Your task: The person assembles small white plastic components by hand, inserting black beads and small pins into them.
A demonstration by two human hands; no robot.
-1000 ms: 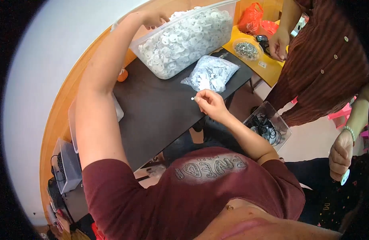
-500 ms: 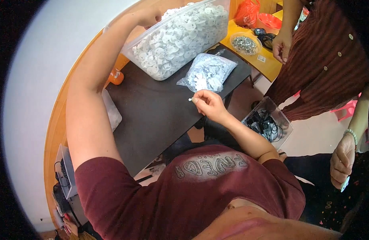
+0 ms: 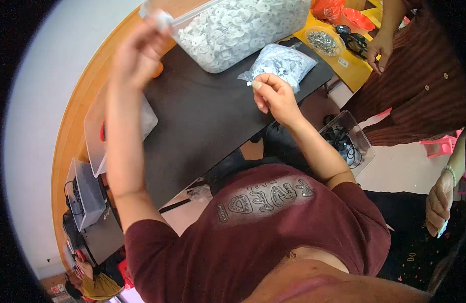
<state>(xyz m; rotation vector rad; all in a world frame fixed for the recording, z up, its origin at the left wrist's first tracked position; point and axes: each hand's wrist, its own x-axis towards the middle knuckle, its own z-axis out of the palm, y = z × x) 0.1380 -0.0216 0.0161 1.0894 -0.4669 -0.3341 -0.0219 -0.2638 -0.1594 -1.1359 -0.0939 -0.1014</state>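
My left hand (image 3: 142,48) is raised at the near-left end of a large clear bin and smeared by motion. At its fingertips is a white plastic piece (image 3: 164,19), too blurred for its shape. The clear bin (image 3: 210,65) holds a heap of white round plastic pieces (image 3: 248,25). Over the dark table, my right hand (image 3: 276,98) pinches a tiny white part (image 3: 249,84) between thumb and forefinger. Just behind that hand lies a clear plastic bag (image 3: 293,63) full of small white parts.
A dark table (image 3: 192,131) spans the middle. Clear boxes (image 3: 94,146) stand at left. A yellow table (image 3: 351,76) carries a tub of small metal parts (image 3: 323,43). A box of black cables (image 3: 364,156) is at right, near another person's hands (image 3: 440,202).
My left hand has come out of the bin toward me with a white piece. My right hand stays pinched on its tiny part, now nearer the bag. The view has shifted.
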